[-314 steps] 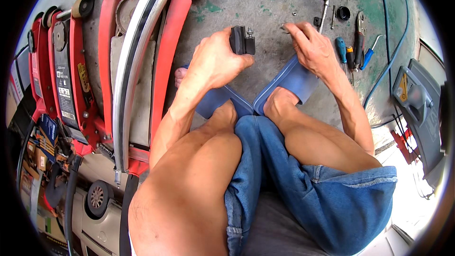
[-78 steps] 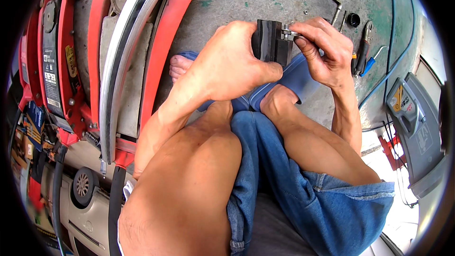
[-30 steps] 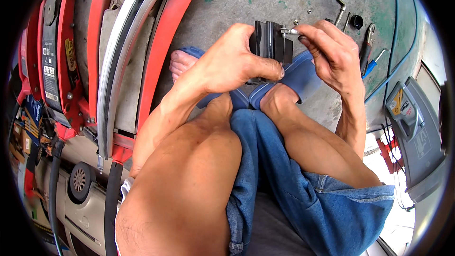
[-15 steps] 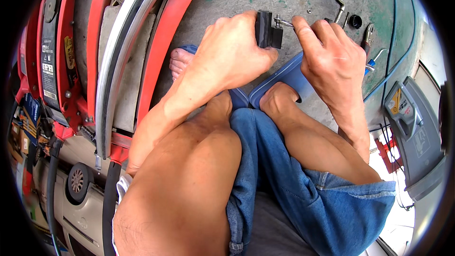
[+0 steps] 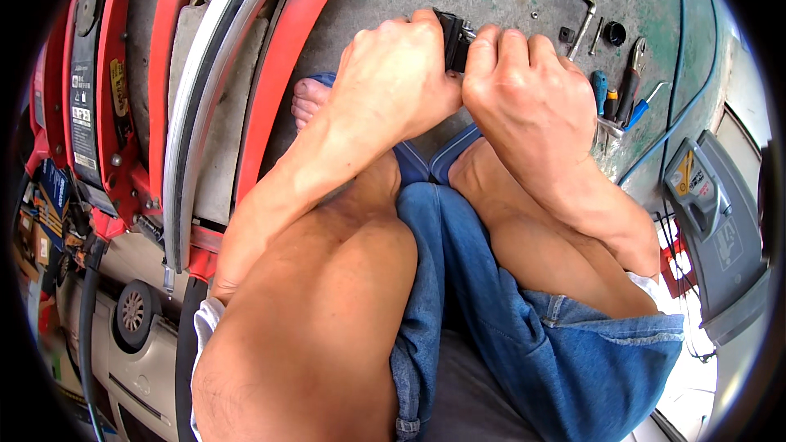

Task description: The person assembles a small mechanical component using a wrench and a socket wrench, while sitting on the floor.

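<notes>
My left hand (image 5: 393, 74) is closed on a black block-shaped part (image 5: 453, 39) with squared edges, held above the floor in front of my feet. A small shiny metal piece, like a bolt end (image 5: 468, 30), shows on the part's right side. My right hand (image 5: 528, 86) is curled right against that side, knuckles up. Its fingertips are hidden beneath it, so what they grip cannot be made out. Both forearms reach forward over my bare knees.
On the concrete floor at right lie an angled socket wrench (image 5: 584, 24), a black ring-shaped cap (image 5: 614, 33), pliers (image 5: 632, 78) and a blue-handled screwdriver (image 5: 600, 90). A blue hose (image 5: 711, 33) curves past them. Red lift arms (image 5: 303, 57) stand at left, a grey machine cover (image 5: 712, 221) at right.
My right hand has moved left, up against the black part. The thin metal rod that ran from its fingers to the bolt is now hidden. The part has turned slightly; more floor tools show.
</notes>
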Demonstrator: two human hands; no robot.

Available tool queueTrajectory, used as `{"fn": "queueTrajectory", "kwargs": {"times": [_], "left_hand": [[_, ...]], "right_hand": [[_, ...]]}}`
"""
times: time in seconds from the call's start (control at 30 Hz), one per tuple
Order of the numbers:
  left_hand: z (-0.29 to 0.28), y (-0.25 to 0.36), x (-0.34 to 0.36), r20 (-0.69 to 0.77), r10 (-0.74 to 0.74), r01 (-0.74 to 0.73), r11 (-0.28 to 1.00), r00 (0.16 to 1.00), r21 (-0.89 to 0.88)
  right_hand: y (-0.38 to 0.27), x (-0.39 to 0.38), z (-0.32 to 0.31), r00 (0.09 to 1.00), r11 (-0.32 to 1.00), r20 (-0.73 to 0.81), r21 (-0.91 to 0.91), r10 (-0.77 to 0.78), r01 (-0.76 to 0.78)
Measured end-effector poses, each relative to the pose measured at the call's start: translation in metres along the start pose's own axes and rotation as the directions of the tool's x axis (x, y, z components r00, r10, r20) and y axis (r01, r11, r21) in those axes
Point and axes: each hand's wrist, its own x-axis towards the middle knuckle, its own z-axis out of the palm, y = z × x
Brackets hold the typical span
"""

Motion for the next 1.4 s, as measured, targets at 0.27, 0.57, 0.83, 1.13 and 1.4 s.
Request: {"fn": "queueTrajectory", "kwargs": {"times": [0.27,0.57,0.83,1.13,1.4], "left_hand": [[-0.007,-0.010,-0.005,0.017,0.063,-0.059,0.985,0.998,-0.161],[-0.009,-0.027,-0.005,0.331,0.138,0.184,0.608,0.934,-0.773],[-0.010,-0.005,-0.006,0.316,0.074,0.208,0.610,0.946,-0.765],[-0.014,-0.003,-0.009,0.306,0.124,0.208,0.498,0.944,-0.842],[-0.016,0.002,-0.010,0.072,-0.035,0.066,0.859,0.997,-0.507]], "right_hand": [[0.017,-0.015,0.012,0.999,0.964,-0.015,0.261,0.049,-0.043],[0.035,-0.025,0.054,0.951,0.401,-0.152,0.916,0.270,0.032],[0.042,-0.026,0.052,0.954,0.513,-0.162,0.858,0.251,0.011],[0.040,-0.028,0.049,0.938,0.521,-0.177,0.854,0.299,-0.005],[0.047,-0.023,0.023,0.969,0.811,-0.193,0.585,0.157,-0.015]]}}
